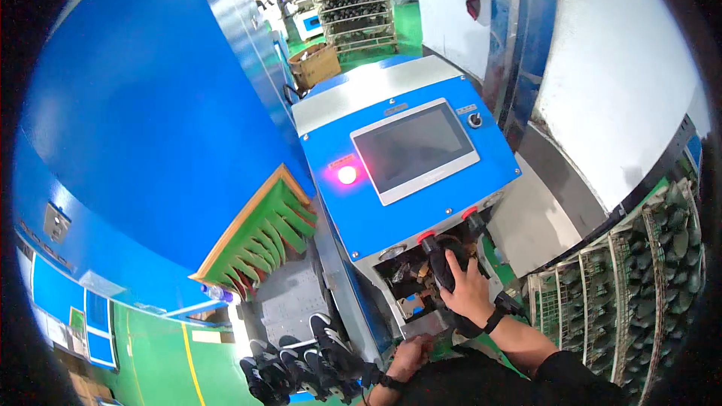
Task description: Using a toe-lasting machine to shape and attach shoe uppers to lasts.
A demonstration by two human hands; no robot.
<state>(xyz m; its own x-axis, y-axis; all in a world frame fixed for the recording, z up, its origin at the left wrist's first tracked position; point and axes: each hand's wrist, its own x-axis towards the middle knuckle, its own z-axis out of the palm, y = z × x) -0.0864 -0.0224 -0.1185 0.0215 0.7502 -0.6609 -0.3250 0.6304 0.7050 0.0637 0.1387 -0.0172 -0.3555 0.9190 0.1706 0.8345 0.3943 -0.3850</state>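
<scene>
Head view: my right hand (468, 295), fingers half-spread, touches the dark shoe-like piece (441, 265) below the blue machine (410, 218); probably light and soft, best held around its middle. My left hand (410, 355) curls; whether either grips, I cannot tell.

On the panel (410, 224) of the machine (338, 109), a screen (415, 146), a lamp (347, 174) between it and the left edge, a switch (474, 120) near the far right corner. Below the near edge, the right hand (468, 295). To the left, a platform (289, 321), shoes (301, 366) at its near edge, a curtain (277, 237) over its far end. Right, a rack (619, 297). Beyond the far left corner, a box (316, 69); farther behind, another rack (357, 19).
</scene>
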